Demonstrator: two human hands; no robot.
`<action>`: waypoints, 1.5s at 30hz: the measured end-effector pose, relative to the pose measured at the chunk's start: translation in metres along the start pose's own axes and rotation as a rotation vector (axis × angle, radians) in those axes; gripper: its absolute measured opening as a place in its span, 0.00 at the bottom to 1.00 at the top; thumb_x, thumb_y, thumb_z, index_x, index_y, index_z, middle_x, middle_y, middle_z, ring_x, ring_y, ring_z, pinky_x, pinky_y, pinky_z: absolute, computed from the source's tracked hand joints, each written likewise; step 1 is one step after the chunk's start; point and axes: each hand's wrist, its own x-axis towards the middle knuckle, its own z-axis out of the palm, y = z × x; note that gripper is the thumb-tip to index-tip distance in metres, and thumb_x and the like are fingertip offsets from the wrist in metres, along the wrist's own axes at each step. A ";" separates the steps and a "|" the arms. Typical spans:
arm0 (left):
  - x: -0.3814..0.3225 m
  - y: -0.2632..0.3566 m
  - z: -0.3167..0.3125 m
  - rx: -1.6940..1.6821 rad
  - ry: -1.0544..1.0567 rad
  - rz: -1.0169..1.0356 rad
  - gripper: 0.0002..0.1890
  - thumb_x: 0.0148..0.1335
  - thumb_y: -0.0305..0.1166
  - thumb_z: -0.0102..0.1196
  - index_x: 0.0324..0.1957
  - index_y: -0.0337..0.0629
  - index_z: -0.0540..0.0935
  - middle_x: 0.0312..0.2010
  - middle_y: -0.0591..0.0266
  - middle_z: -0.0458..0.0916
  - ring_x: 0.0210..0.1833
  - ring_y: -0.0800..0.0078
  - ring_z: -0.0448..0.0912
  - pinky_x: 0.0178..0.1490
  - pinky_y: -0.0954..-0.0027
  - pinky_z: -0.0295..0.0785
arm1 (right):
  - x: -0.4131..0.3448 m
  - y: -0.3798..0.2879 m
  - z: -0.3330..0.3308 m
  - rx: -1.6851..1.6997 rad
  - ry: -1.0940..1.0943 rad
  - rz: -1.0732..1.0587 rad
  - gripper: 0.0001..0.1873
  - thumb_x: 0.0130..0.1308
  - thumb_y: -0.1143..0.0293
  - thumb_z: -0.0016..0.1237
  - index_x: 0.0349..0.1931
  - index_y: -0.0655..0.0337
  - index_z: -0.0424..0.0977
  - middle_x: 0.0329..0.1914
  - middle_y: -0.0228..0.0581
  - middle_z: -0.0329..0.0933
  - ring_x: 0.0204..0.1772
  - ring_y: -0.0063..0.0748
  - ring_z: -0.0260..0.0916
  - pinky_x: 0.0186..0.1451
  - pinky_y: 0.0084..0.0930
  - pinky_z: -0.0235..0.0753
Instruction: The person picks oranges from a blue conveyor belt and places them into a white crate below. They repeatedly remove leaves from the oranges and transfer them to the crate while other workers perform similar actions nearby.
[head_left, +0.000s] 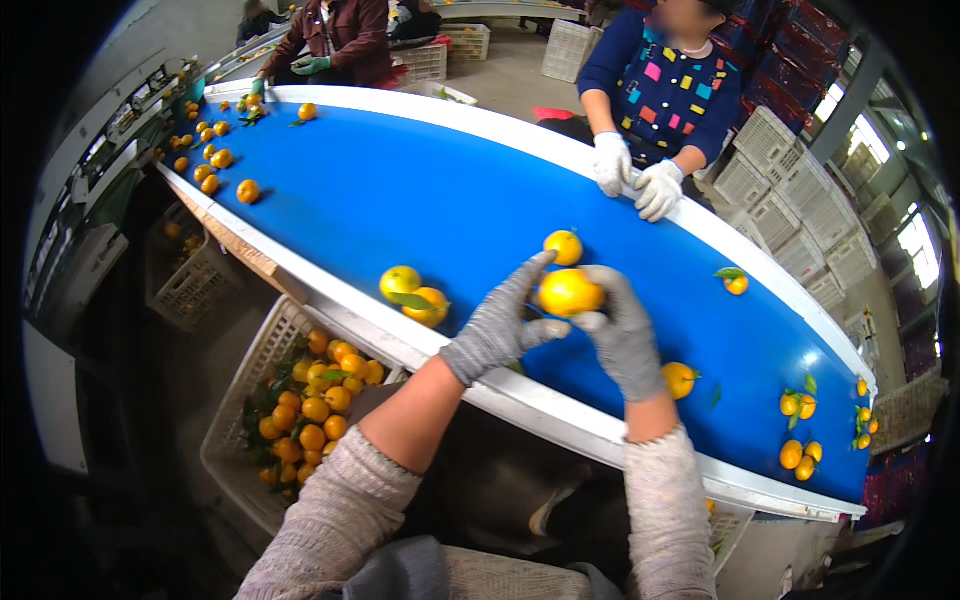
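Observation:
Over a blue conveyor belt (360, 180), my right hand (626, 337), in a grey knit glove, grips a large orange citrus fruit (570, 292) between fingers and thumb. To its left is my left hand (506, 322), gloved alike, fingers apart; its index fingertip is at the lower edge of another citrus fruit (563, 247), and whether they touch cannot be told. Left of my left hand, a greenish-yellow fruit (400, 283) and an orange fruit with a leaf (427, 309) lie together on the belt. Right of my right wrist sits one more fruit (679, 380), near a loose leaf (715, 396).
A white plastic crate (240, 382) of citrus stands below the belt's near white rail (555, 405). Across the belt, a co-worker's white-gloved hands (637, 180) rest by the far rail. Another person with green gloves (311, 66) is at the far left. More fruit lies at both belt ends.

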 end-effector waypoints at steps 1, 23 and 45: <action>0.000 0.003 -0.002 0.058 -0.024 -0.083 0.47 0.49 0.48 0.69 0.67 0.44 0.59 0.54 0.55 0.71 0.54 0.66 0.74 0.55 0.66 0.73 | 0.000 -0.013 0.000 0.122 0.103 0.155 0.20 0.63 0.63 0.52 0.53 0.57 0.68 0.51 0.37 0.70 0.55 0.33 0.69 0.56 0.28 0.73; 0.008 0.016 0.046 0.979 -0.779 -0.233 0.25 0.57 0.52 0.58 0.57 0.66 0.73 0.57 0.64 0.74 0.68 0.59 0.62 0.70 0.36 0.35 | -0.439 0.062 -0.164 -0.639 0.992 0.464 0.23 0.64 0.77 0.47 0.60 0.63 0.62 0.61 0.43 0.64 0.59 0.35 0.65 0.55 0.29 0.72; 0.021 -0.038 0.042 -1.217 0.226 -0.962 0.38 0.63 0.66 0.37 0.59 0.41 0.64 0.48 0.41 0.73 0.43 0.49 0.79 0.39 0.55 0.82 | -0.044 0.123 -0.112 0.885 0.436 0.521 0.31 0.58 0.40 0.50 0.50 0.57 0.67 0.42 0.48 0.74 0.36 0.34 0.74 0.33 0.24 0.76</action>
